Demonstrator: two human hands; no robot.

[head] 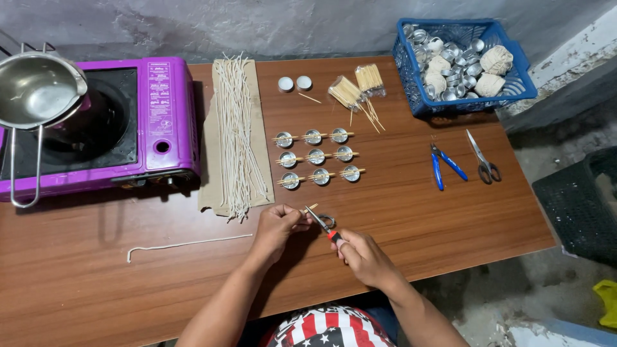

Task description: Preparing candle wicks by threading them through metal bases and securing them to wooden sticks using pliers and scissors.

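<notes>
My left hand (278, 226) pinches a short wooden stick (311, 207) over a small metal tealight cup (326, 220) at the table's front. My right hand (362, 256) grips red-handled scissors (320, 222), their blades pointing up-left toward the stick and cup. Just beyond stand three rows of metal cups (316, 156), each with wooden sticks laid across its rim. A loose white wick (186, 243) lies on the table to the left of my left hand.
A purple portable stove (164, 115) with a steel pouring pot (35, 90) sits at the left. White wicks lie on a cardboard strip (234, 135). A blue basket (464, 64) holds cups and string balls. Blue pliers (443, 164), grey scissors (482, 157) and stick bundles (357, 87) lie nearby.
</notes>
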